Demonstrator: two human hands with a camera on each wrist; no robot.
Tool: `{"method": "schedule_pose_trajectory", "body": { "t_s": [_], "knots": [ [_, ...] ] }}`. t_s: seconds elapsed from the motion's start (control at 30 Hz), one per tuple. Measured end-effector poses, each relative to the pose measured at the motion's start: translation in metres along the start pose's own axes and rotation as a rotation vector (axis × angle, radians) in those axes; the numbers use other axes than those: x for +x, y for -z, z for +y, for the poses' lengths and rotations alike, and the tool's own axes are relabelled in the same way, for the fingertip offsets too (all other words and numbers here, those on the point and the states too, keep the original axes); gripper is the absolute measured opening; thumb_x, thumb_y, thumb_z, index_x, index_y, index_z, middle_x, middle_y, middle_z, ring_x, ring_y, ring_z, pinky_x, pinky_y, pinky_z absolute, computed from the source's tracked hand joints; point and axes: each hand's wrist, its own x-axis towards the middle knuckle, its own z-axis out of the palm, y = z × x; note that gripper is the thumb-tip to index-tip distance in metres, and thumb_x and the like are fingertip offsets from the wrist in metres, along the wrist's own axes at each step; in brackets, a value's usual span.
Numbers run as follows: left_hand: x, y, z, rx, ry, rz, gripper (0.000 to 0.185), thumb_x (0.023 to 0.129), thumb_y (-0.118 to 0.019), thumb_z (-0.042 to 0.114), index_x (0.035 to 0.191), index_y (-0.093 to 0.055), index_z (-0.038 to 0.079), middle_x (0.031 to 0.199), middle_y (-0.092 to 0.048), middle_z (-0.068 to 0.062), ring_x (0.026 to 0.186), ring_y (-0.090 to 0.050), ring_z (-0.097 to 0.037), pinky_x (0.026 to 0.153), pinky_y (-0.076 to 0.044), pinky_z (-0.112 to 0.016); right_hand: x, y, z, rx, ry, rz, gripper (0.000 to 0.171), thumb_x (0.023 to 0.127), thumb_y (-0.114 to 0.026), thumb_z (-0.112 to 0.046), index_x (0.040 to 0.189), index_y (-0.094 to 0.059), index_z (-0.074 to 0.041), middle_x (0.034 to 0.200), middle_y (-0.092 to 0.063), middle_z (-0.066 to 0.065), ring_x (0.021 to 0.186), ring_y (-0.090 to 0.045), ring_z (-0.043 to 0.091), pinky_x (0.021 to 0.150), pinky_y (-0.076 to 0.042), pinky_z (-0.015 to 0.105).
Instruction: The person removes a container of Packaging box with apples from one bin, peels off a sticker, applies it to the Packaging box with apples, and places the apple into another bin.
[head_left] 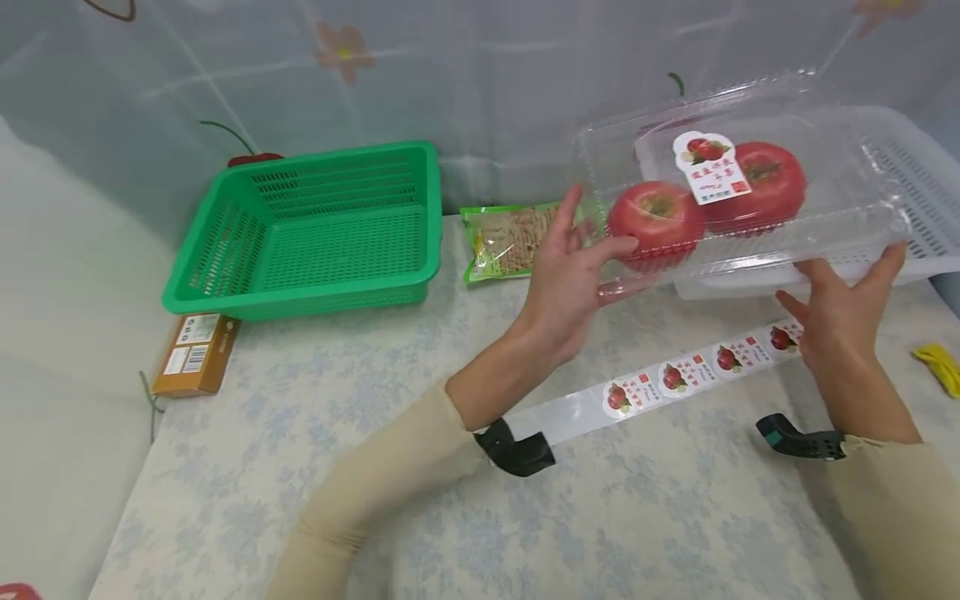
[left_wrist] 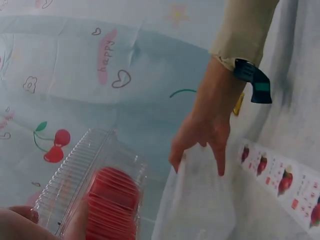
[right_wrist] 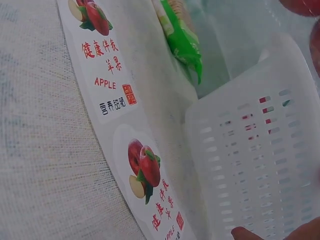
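My left hand (head_left: 558,287) holds the left end of a clear plastic box (head_left: 825,221), thumb on the near side. Two red apples (head_left: 652,223) are inside, and an apple sticker (head_left: 701,162) is on top. In the left wrist view, the ribbed box (left_wrist: 75,165) tilts beside the fingers. Behind and below it is a white slotted basket (head_left: 918,179). My right hand (head_left: 843,321) grips the basket's near rim with fingers and thumb spread around it; the left wrist view shows this hand (left_wrist: 207,132) at the basket wall, apart from the box.
A strip of apple stickers (head_left: 675,375) lies across the patterned tablecloth. A green basket (head_left: 337,296) stands back left, beside an orange-brown carton (head_left: 197,357). A green-edged food packet (head_left: 506,242) lies at the back. Something yellow (head_left: 939,367) sits at the right edge.
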Motion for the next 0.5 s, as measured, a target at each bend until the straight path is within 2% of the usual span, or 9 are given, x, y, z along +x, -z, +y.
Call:
{"method": "schedule_pose_trajectory", "body": {
  "t_s": [0.1,0.23,0.3,0.4,0.5],
  "knots": [
    [0.013,-0.026,-0.008,-0.003,-0.028,-0.006,0.079,0.086,-0.068,-0.003,0.151,-0.039,0.031,0.143,-0.043,-0.002,0.12,-0.055,-0.02,0.077,-0.058,-0.04,0.0,0.002,0.0,-0.023,-0.013,0.01,0.086,0.092,-0.071,-0.019,0.15,-0.014,-0.048,0.154,-0.025,-0.015,0.141,-0.03,0.014,0.109,-0.022,0.052],
    [0.035,-0.058,-0.018,0.116,-0.061,0.024,0.076,0.086,-0.07,0.003,0.149,-0.04,0.034,0.139,-0.045,0.006,0.111,-0.055,-0.011,0.08,-0.055,-0.029,0.002,0.004,-0.001,-0.058,-0.035,0.032,0.089,0.094,-0.068,-0.02,0.152,-0.008,-0.049,0.158,-0.015,-0.019,0.144,-0.023,0.013,0.11,-0.022,0.05],
    [0.047,-0.073,-0.025,0.16,-0.056,0.052,0.074,0.087,-0.07,0.005,0.148,-0.042,0.036,0.135,-0.046,0.01,0.108,-0.053,-0.007,0.08,-0.054,-0.026,0.003,0.006,-0.002,-0.069,-0.039,0.046,0.09,0.094,-0.068,-0.02,0.152,-0.007,-0.049,0.158,-0.012,-0.019,0.144,-0.022,0.012,0.11,-0.023,0.05],
    [0.062,-0.097,-0.037,0.11,-0.016,0.079,0.07,0.089,-0.069,0.002,0.144,-0.046,0.039,0.121,-0.05,0.011,0.099,-0.055,-0.008,0.072,-0.058,-0.032,0.004,0.007,-0.003,-0.066,-0.042,0.064,0.092,0.094,-0.069,-0.019,0.153,-0.005,-0.048,0.159,-0.01,-0.02,0.143,-0.02,0.012,0.11,-0.023,0.049],
    [0.074,-0.117,-0.048,-0.007,0.026,0.101,0.071,0.089,-0.067,-0.002,0.142,-0.047,0.039,0.115,-0.05,0.008,0.094,-0.058,-0.013,0.065,-0.059,-0.043,0.004,0.006,-0.003,-0.041,-0.048,0.066,0.092,0.093,-0.07,-0.016,0.153,-0.007,-0.047,0.158,-0.012,-0.019,0.143,-0.02,0.011,0.11,-0.023,0.05]
  ]
}}
